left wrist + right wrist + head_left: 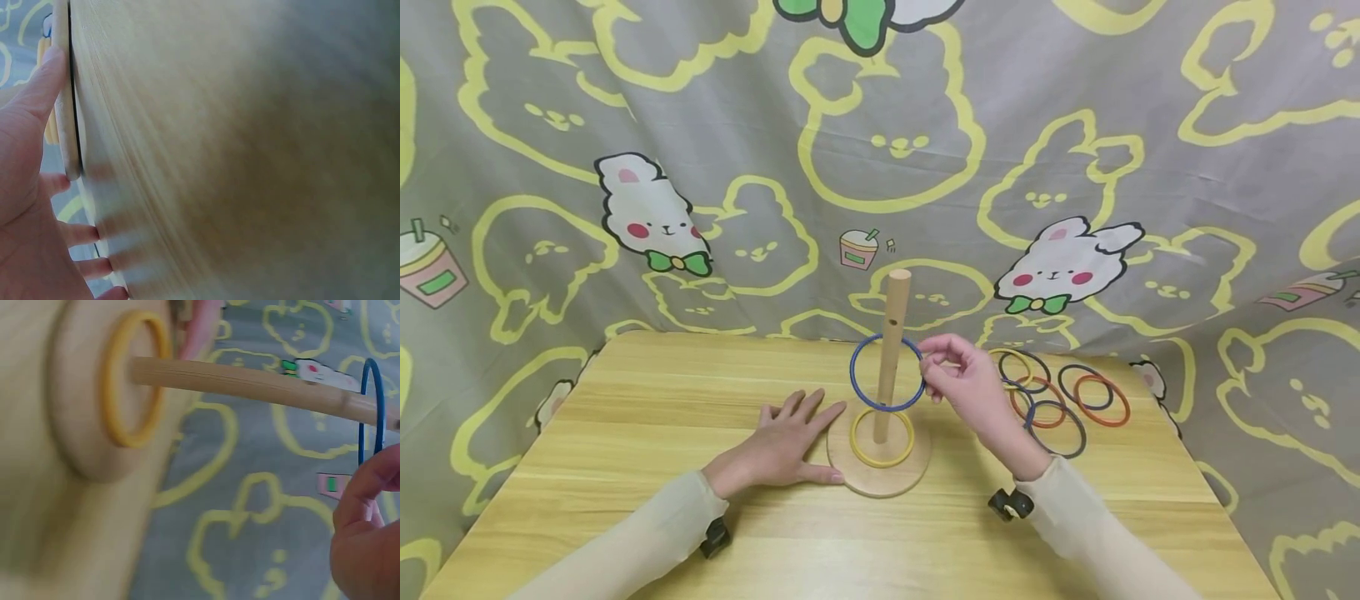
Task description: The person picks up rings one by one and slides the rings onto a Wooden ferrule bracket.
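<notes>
L hand relaxed, fingers spread, thumb touching round base; R hand pinching R side of blue ring, which is round post, above yellow ring. Misc. loose rings R on desk.

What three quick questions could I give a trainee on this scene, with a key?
1. Which hand holds the blue ring?
2. True or false: a yellow ring lies on the round base, around the post.
3. The left hand touches: A, the blue ring; B, the round base; C, the top of the post.
Key: 1, the right hand; 2, true; 3, B.
</notes>
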{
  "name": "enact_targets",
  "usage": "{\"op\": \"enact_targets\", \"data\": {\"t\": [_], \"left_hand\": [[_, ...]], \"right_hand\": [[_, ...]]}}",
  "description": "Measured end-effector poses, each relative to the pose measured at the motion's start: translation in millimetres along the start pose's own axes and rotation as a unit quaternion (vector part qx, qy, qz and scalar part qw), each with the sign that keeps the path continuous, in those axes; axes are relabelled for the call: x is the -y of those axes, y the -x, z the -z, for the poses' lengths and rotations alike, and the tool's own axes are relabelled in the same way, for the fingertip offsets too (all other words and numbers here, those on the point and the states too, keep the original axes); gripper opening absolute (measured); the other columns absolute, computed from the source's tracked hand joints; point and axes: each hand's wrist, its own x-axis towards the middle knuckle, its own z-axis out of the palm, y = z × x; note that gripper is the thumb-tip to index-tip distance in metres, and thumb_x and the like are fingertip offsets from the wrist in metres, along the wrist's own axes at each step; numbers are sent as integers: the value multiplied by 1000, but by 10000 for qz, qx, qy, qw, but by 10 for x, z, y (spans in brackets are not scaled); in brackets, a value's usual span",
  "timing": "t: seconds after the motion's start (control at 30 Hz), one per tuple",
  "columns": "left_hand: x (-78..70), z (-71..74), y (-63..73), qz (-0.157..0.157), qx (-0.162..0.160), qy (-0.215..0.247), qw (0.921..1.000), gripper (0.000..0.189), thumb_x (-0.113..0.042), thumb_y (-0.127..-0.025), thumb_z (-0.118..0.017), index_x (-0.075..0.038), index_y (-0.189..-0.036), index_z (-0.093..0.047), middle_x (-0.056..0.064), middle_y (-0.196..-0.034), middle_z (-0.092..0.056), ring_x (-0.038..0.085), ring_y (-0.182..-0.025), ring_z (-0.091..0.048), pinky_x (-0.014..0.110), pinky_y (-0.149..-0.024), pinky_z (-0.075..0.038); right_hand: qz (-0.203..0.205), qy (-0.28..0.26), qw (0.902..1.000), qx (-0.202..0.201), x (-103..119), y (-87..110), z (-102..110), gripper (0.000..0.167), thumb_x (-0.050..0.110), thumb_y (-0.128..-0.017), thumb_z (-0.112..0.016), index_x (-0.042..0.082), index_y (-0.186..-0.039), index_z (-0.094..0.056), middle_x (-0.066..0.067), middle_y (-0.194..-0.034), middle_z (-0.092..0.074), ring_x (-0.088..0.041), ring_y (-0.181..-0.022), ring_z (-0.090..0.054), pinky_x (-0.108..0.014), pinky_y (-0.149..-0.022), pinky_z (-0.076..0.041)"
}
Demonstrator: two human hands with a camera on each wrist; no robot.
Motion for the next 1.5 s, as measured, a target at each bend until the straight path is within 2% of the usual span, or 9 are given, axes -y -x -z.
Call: {"op": "enact_targets", "data": {"t": [0.2, 0.33, 0.53, 0.73, 1.0, 1.2, 1.37, 1.5], "left_hand": [[-14, 8, 6, 33, 21, -12, 10000, 108, -73, -91, -76, -11, -171, -37, 32, -170, -31, 60, -151, -31, 78, -101, -34], [-7, 3, 5, 78, 34, -49, 10000, 108, -74, -91, -76, -11, -170, -38, 32, -170, -31, 60, -151, -31, 77, -101, -34], [-4, 1, -1, 95, 61, -45, 9999, 108, -74, -91, -76, -12, -171, -37, 31, -170, -30, 59, -152, -31, 79, -101, -34], [4, -6, -4, 82, 53, -34, 9999, 108, -74, -91, -76, -12, -171, -37, 32, -170, -30, 60, -152, -31, 78, -101, -34], [10, -16, -3, 39, 6, -59, 10000, 108, -74, -91, -75, -12, -171, -37, 32, -170, -30, 60, -151, -31, 78, -101, -35], [2, -7, 5, 47, 17, -45, 10000, 107, -73, -92, -75, -13, -171, -37, 32, -171, -30, 60, -152, -30, 78, -102, -34], [0, -4, 5, 51, 38, -22, 10000, 108, -73, -92, -75, -12, -171, -36, 32, -171, -29, 60, -152, -29, 80, -102, -33], [11, -17, 2, 16, -6, 9, 10000, 108, -73, -91, -75, -12, -171, -36, 32, -170, -29, 60, -152, -30, 80, -101, -33]], "right_hand": [[-581, 154, 9980, 183, -357, 26, 5, 26, -7, -96, -67, -11, -121, -69, -9, -89, -66, -14, -63, -64, -23, -60, -54], [-761, 290, 9963, 284, -533, 43, -1, 26, -8, -94, -65, -12, -120, -69, -7, -85, -67, -14, -63, -64, -23, -59, -55], [-983, 670, 9912, 586, -685, 76, -24, 25, -8, -94, -66, -10, -119, -70, -6, -79, -67, -13, -63, -63, -25, -59, -56], [-1209, 843, 9854, 849, -782, 86, -25, 22, -6, -100, -68, -11, -122, -68, -8, -78, -67, -14, -65, -62, -23, -60, -55], [-1360, 1082, 9807, 895, -881, 87, -10, 19, -7, -99, -67, -9, -118, -69, -12, -81, -69, -15, -66, -64, -25, -61, -57], [-1307, 1499, 9760, 887, -903, 117, -13, 20, -6, -97, -66, -3, -116, -71, -9, -81, -70, -18, -66, -67, -26, -61, -57], [-1267, 1789, 9725, 782, -893, 168, 41, 15, 0, -101, -65, 2, -113, -74, -7, -79, -68, -19, -67, -66, -28, -59, -55], [-1133, 1973, 9726, 483, -895, 222, 234, 16, 4, -101, -67, 2, -114, -76, -9, -86, -70, -21, -71, -65, -26, -58, -52]]}}
